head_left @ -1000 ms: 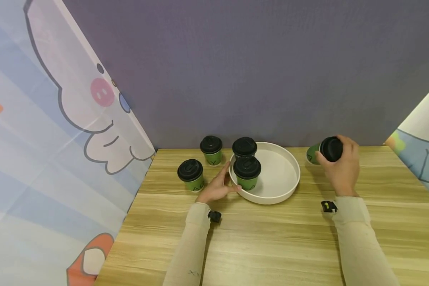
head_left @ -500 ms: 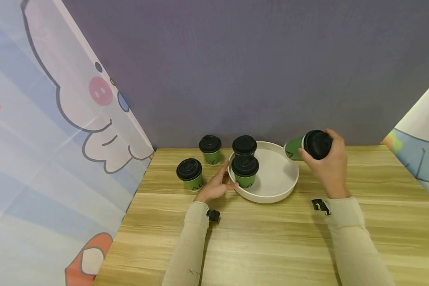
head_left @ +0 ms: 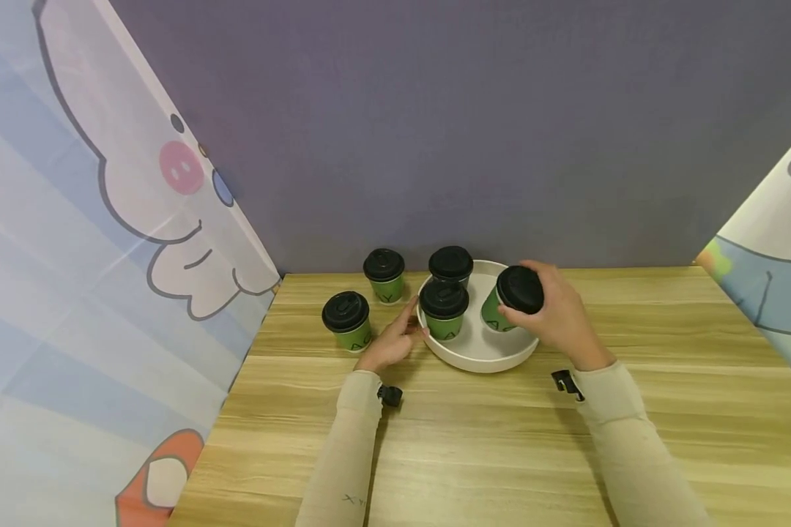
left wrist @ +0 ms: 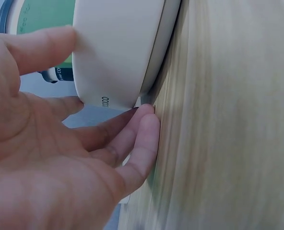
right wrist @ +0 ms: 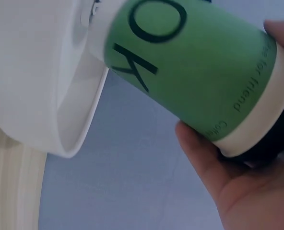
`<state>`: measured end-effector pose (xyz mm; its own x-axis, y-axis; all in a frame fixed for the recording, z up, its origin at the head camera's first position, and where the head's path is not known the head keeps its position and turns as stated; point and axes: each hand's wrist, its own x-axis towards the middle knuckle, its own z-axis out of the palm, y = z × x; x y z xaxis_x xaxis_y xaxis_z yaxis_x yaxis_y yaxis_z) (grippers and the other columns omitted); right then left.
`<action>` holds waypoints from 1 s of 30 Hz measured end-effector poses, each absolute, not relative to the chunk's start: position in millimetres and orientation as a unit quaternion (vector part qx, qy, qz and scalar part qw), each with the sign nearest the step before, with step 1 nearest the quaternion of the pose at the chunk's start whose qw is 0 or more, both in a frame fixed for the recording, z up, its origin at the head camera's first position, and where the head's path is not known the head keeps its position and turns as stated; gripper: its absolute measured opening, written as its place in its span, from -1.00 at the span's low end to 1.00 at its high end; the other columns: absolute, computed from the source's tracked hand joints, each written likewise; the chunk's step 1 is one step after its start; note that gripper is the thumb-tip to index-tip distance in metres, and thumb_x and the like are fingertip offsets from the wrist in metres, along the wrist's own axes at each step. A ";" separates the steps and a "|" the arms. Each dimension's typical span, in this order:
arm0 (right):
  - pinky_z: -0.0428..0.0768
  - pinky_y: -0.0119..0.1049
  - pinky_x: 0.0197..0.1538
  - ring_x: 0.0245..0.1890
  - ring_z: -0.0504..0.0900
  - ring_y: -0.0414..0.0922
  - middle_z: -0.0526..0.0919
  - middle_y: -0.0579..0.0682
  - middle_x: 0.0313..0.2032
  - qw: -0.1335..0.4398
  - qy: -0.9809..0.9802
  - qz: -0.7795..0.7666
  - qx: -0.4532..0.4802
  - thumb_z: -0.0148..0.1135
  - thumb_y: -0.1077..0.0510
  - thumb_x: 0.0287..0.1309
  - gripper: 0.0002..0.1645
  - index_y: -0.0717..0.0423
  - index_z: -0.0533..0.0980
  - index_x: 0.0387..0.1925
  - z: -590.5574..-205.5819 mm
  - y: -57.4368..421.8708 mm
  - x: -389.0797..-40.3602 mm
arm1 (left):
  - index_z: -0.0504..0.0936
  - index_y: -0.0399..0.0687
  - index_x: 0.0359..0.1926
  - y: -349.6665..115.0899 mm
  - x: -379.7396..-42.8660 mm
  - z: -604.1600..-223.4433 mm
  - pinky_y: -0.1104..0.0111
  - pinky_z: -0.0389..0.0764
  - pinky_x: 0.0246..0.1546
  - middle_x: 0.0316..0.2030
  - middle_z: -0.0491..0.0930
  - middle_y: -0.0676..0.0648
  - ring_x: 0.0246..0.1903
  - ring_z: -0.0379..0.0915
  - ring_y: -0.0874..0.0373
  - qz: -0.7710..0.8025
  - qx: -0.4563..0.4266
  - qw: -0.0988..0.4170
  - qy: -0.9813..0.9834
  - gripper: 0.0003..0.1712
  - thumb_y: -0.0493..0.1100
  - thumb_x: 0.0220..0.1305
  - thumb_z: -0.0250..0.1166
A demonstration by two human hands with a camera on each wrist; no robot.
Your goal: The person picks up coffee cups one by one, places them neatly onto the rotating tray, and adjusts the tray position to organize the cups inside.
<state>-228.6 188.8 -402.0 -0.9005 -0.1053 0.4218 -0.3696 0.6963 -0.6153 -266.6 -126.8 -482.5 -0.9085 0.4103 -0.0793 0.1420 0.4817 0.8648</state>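
Observation:
My right hand [head_left: 559, 316] grips a green paper coffee cup [head_left: 494, 311] near its black lid, over the right part of the round white tray [head_left: 481, 364]. In the right wrist view the cup [right wrist: 180, 72] is tilted, its base within the tray's rim [right wrist: 75, 143]. My left hand [head_left: 390, 347] rests against the tray's left side. Seen from the left wrist, the thumb and fingertips touch the tray's outer wall [left wrist: 115, 52] without closing round it. Inside the tray at the left stand two lidded cups, a front one [head_left: 444, 322] and a back one [head_left: 451, 263].
Left of the tray, two more lidded green cups stand upright on the wooden table [head_left: 474, 454]: a rear cup [head_left: 385, 282] and a nearer cup [head_left: 349, 326]. A grey wall [head_left: 474, 132] rises behind the table's far edge. A cartoon-print cloth [head_left: 53, 293] hangs at the left.
My right hand has carried the coffee cup leftwards from the table right of the tray to above the tray's inside. The left hand has stayed at the tray's side.

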 end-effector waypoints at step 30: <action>0.63 0.13 0.04 0.01 0.62 0.15 0.48 0.18 0.19 0.104 -0.936 0.267 0.203 0.62 -0.23 -0.06 0.05 0.11 0.34 0.35 -423.3 145.3 -220.1 | -0.15 0.29 0.66 -120.6 -264.3 -480.8 -0.02 0.42 0.37 0.40 0.44 -0.24 0.36 0.43 -0.11 0.457 0.151 0.104 0.870 -0.27 -0.05 0.65 -0.05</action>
